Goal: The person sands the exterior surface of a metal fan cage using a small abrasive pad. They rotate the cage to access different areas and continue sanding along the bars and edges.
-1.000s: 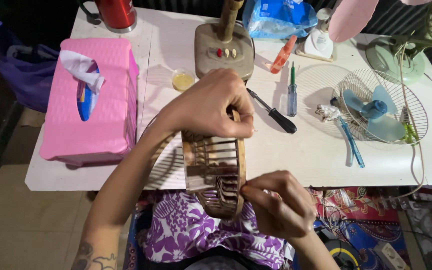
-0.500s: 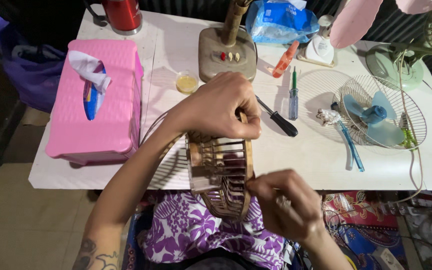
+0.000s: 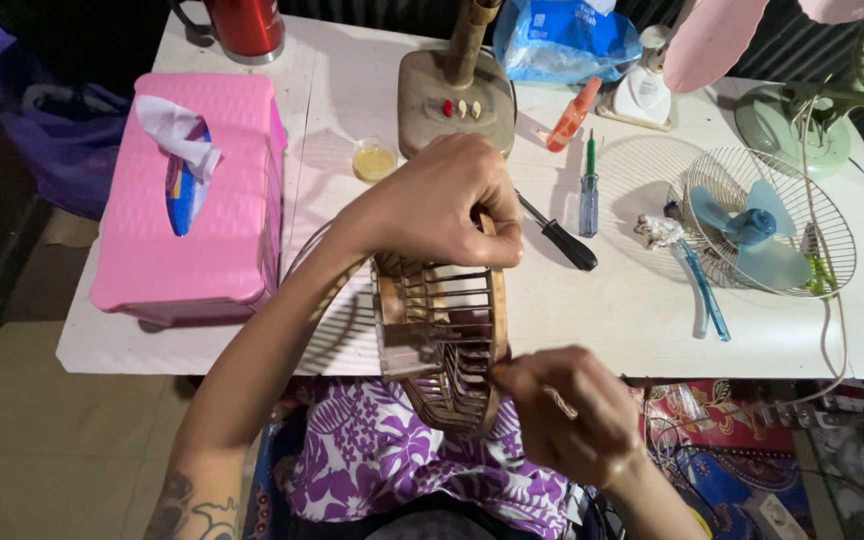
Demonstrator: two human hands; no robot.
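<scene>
While both hands work on it, a slatted, dusty brown fan housing is held over the near edge of the white table, above the person's lap.

Left hand: fingers curled tightly over the housing's upper rim, gripping it. Right hand: fingers pinched narrowly at the housing's lower right edge; what they hold is too small to tell. Just beyond lie a black-handled screwdriver and a green-tipped clear one. A small clear cup holds yellowish liquid beside a beige fan base. The pink tissue box at left has one tissue drawn up through its slot. At right, a wire guard cradles a blue fan blade.
</scene>
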